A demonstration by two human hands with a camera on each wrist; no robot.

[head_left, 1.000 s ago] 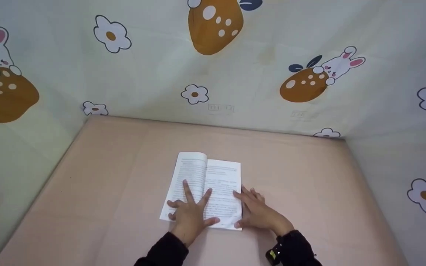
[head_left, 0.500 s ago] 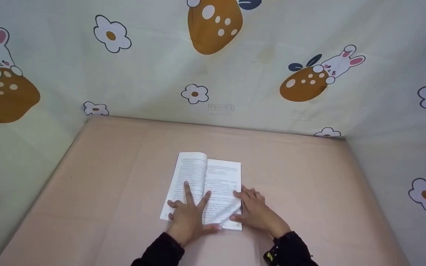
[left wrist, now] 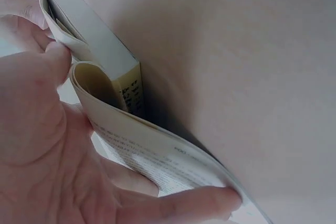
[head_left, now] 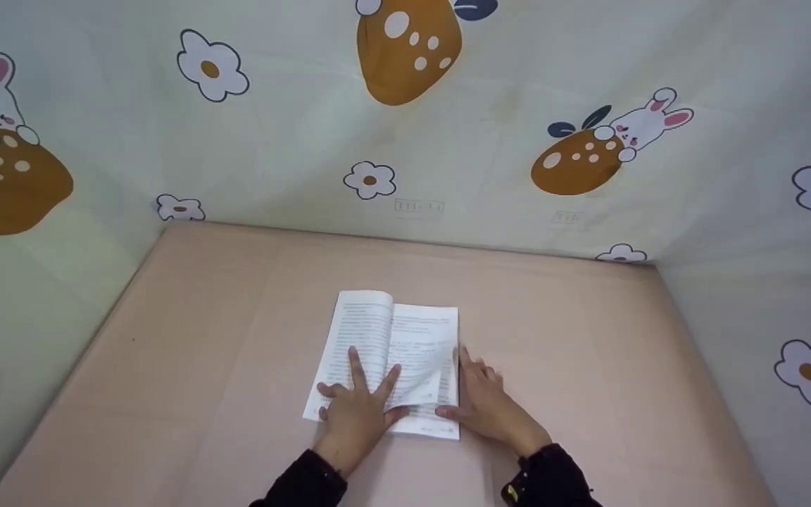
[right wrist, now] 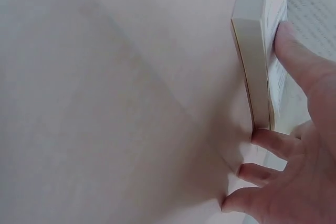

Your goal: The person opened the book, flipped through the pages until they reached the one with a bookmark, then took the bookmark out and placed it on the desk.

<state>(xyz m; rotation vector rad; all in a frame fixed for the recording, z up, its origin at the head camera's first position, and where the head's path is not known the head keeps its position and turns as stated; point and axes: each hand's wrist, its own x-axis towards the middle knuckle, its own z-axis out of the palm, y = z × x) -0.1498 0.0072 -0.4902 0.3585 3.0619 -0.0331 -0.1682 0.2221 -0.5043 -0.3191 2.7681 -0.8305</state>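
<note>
Pinkish-beige sheeting (head_left: 229, 422), smooth with faint creases, covers the tabletop. Nearest, a black left sleeve (head_left: 305, 480) and right sleeve (head_left: 553, 475) look soft and slightly fuzzy.

Beyond them, the left hand (head_left: 355, 412) rests with fingers spread wide over the left page, its thumb reaching the foot of the right-hand page. The right hand (head_left: 490, 408) sits at the fore-edge, fingers parted and loosely bent beside the book, thumb on the paper; whether its index fingertip touches the raised leaf, I cannot tell.

Between the hands, the open paperback book (head_left: 423, 320) lies face up on the sheeting, its right-hand leaf (head_left: 425, 384) bowed upward at the lower corner. Its left pages bend in a rounded loop next to the yellow spine (left wrist: 128, 90), which carries dark lettering. It should handle as a light volume: a firm page block, but thin, limp leaves that crease or tear easily. Single leaves are best taken by the outer lower corner, the whole book by spine and fore-edge together.

Farthest back, pale fabric walls (head_left: 279, 155) hang softly wrinkled, printed with white flowers (head_left: 370, 180), brown fruit (head_left: 409, 56) and rabbits (head_left: 648, 127).
</note>
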